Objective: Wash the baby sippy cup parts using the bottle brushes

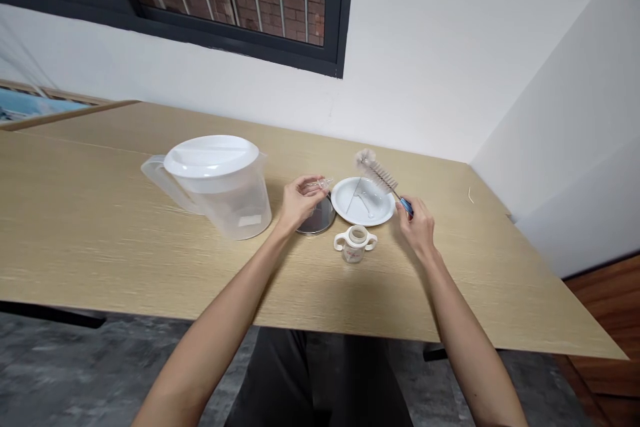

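My right hand is closed around the blue handle of a bottle brush, whose pale bristles reach up and left over a white bowl. Between the fingers of my left hand is a small clear piece that looks like a bottle nipple. Beneath that hand lies a round dark tray with a metal rim, partly covered by the hand. Inside the bowl are a thin straight rod and a small pale tube-like piece. A baby bottle with two white handles stands upright and uncapped in front of the bowl.
To the left stands a large translucent pitcher with a white lid, its handle facing left. A thin white curved strip lies on the wooden table at the right. Behind the table is a white wall with a dark-framed window.
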`<state>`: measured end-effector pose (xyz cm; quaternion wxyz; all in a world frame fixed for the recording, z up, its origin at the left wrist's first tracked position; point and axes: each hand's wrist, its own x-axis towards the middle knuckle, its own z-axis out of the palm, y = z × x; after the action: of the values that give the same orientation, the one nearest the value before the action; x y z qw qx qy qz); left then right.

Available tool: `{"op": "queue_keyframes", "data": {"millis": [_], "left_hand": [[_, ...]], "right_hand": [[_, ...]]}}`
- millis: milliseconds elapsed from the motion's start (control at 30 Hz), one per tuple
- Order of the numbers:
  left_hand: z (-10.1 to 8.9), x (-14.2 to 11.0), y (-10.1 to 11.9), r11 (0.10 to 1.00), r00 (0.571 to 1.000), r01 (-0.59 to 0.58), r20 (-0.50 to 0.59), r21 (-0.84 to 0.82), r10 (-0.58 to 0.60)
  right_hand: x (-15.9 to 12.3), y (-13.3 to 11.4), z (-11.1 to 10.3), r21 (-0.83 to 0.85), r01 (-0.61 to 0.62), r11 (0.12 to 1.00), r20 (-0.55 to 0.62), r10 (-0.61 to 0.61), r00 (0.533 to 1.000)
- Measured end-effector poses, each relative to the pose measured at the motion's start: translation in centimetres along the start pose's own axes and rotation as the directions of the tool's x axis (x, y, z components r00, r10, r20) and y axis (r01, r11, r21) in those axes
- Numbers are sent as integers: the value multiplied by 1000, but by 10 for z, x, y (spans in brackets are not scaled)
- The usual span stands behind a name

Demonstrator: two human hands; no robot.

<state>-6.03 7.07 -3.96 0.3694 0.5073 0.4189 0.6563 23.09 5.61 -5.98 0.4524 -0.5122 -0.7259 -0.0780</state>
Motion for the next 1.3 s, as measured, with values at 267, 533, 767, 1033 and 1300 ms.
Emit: {"op": "queue_keyframes", "data": {"millis": [267, 533, 767, 1033, 1300], "left_hand": [[2, -5, 8, 998, 1000, 5, -1, 57, -5], [1, -2, 1, 999, 1000, 12, 16, 35, -12], [-2, 0, 2, 998, 1000, -13, -14, 60, 14], [-29, 14, -12, 888, 995, -14, 94, 459, -33], [-31, 14, -25, 461, 948, -274, 317, 844, -18]], "right_hand": [[-4, -8, 7, 22, 76, 997, 168, -78, 983], [-4, -13, 4, 69, 66, 995, 75, -71, 995], [-7, -16, 11, 30, 44, 999, 146, -48, 988], [-1, -1, 5, -27, -62, 998, 6, 62, 998], [-1, 1, 5, -32, -131, 991, -26, 130, 991]]}}
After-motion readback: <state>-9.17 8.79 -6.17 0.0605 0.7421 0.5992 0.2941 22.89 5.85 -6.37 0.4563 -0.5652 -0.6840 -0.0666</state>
